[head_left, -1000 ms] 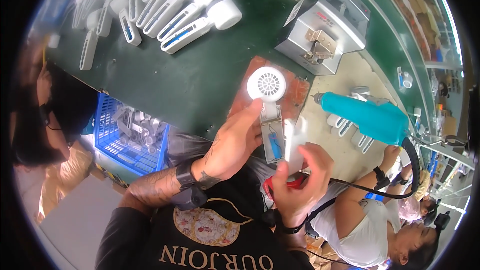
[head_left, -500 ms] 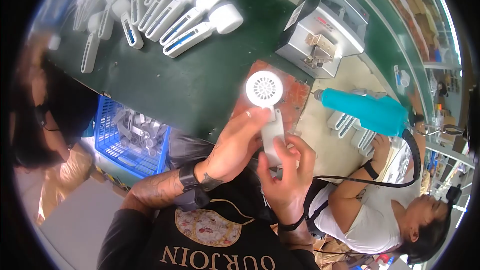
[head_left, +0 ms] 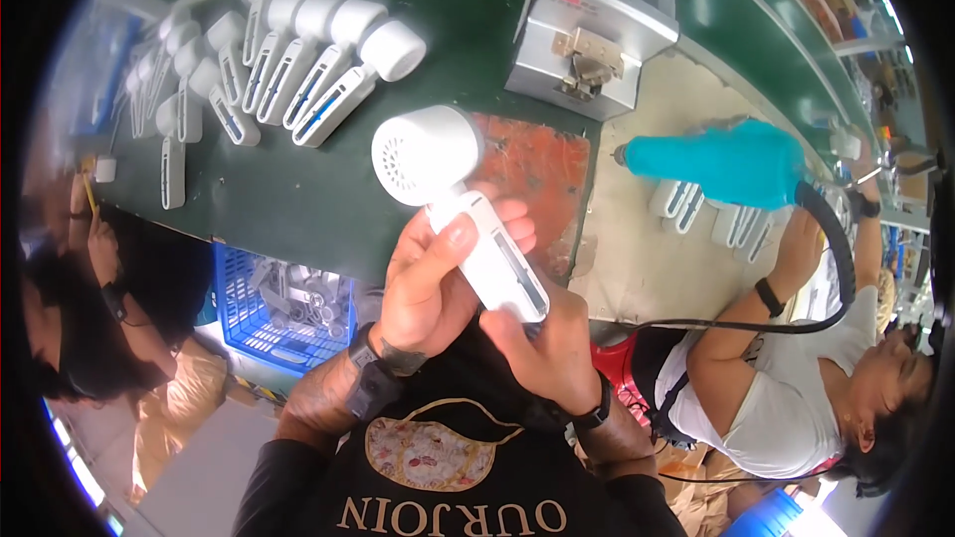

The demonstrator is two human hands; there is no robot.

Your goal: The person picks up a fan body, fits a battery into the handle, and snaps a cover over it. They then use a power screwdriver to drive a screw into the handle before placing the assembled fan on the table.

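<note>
Head view: The left hand (head_left: 423, 283) grasps the white handheld fan (head_left: 487, 249) at the upper handle, thumb on the slotted face, fingertips showing past the far edge. The right hand (head_left: 552, 348) grips the lower handle end. The fan is tilted, its round head toward the upper left and its grille facing left, in front of the red-brown board (head_left: 557, 179). Similar white fans (head_left: 338, 104) lie in a row on the green table (head_left: 298, 189). A silver-and-black machine (head_left: 577, 65) stands beyond the board; a teal power screwdriver (head_left: 716, 167) is at its right. A blue basket (head_left: 231, 288) is at the left.
</note>
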